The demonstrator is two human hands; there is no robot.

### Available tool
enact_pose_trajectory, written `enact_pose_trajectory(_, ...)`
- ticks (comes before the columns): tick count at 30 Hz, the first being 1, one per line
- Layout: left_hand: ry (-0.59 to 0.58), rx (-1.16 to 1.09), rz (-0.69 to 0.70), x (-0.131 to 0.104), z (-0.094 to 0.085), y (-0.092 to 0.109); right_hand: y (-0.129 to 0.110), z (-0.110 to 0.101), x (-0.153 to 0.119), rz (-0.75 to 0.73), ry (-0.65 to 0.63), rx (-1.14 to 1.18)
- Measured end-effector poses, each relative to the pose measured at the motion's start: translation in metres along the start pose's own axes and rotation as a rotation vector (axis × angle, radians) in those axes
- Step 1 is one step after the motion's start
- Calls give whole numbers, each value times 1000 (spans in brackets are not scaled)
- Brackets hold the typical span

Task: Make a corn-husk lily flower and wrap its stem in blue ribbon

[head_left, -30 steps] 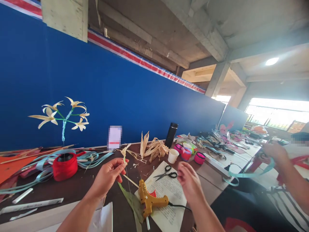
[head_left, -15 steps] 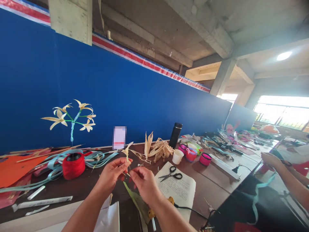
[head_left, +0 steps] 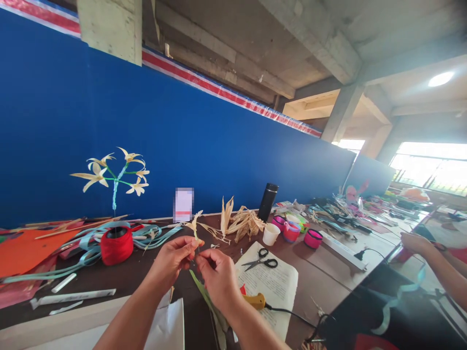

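A small cream-coloured husk flower stands upright between the fingertips of my left hand, pinched at its base. Just below and to the right, my right hand is closed in a pinch on the thin stem under the flower. Part of that stem is hidden by the fingers. A green leaf-like husk strip hangs or lies beneath my hands. To the right, black-handled scissors rest on a printed sheet. A yellow glue gun with a black cord shows beside my right wrist.
A finished spray of husk flowers rises above a red spool on the left, near pale blue ribbons. Dried husks, a black bottle and a white cup stand behind. At right, another person's arm is visible.
My view has shifted slightly, so the scene sits a little to the right. More of the glue gun shows past my right wrist. Both hands keep their pinch around the flower and its stem.
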State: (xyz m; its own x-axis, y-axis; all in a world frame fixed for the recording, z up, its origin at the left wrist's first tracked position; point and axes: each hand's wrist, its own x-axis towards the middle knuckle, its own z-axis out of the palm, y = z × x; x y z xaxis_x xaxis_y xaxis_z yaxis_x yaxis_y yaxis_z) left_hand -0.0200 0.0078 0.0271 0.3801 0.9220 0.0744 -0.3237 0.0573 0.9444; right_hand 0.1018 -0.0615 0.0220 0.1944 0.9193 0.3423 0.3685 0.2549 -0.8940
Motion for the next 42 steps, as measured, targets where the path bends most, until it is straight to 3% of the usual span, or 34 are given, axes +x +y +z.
enact_pose_trajectory(10, -60, 39, -26, -4, -4, 9, -7, -3, -1, -124, 14, -122)
enact_pose_trajectory(19, -110, 78, -12, -7, -8, 17, -7, -2, -8, -132, 22, -122)
enact_pose_trajectory(29, -77, 226, 10, -14, -5, 28, -12, -1, -13, -128, 46, -137)
enact_pose_trajectory(34, -57, 271, 81, -10, -5, 25, -13, -8, -10, -84, -1, -91)
enact_pose_trajectory(39, -81, 248, 85, -10, -2, 25, -19, -18, 7, 43, 51, 144)
enact_pose_trajectory(42, -108, 225, 53, -10, -1, 22, -24, -20, 21, 77, -26, 230)
